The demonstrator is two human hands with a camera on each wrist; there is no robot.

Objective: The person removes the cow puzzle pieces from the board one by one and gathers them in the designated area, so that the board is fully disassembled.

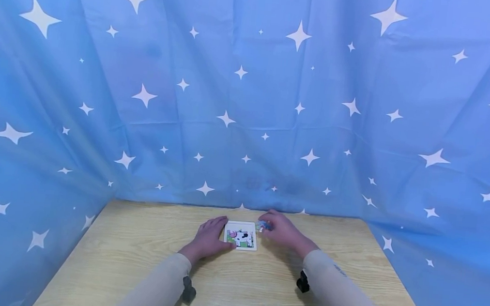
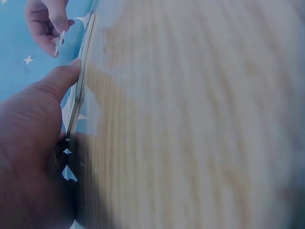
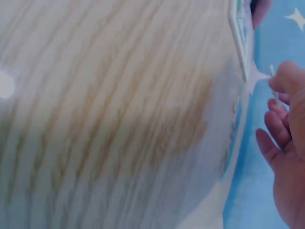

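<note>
A small white-framed puzzle board (image 1: 239, 247) with a black-and-white cow picture lies flat on the table; the upper part of its tray is plain white. My left hand (image 1: 208, 238) rests along the board's left side, fingers extended and thumb (image 2: 69, 76) on its near edge. Just right of the board, my right hand (image 1: 281, 229) pinches a thin puzzle piece (image 2: 59, 43) between thumb and fingers, seen nearly edge-on in both wrist views. Under that hand, a flat blue piece (image 3: 232, 143) lies on the table. The pieces' printed sides are mostly hidden.
The wooden table (image 1: 233, 288) extends on both sides of the board and toward me. Behind it and along the sides hangs a blue curtain (image 1: 250, 95) with white stars. A black device (image 1: 188, 291) sits at the left wrist, another (image 1: 302, 282) at the right.
</note>
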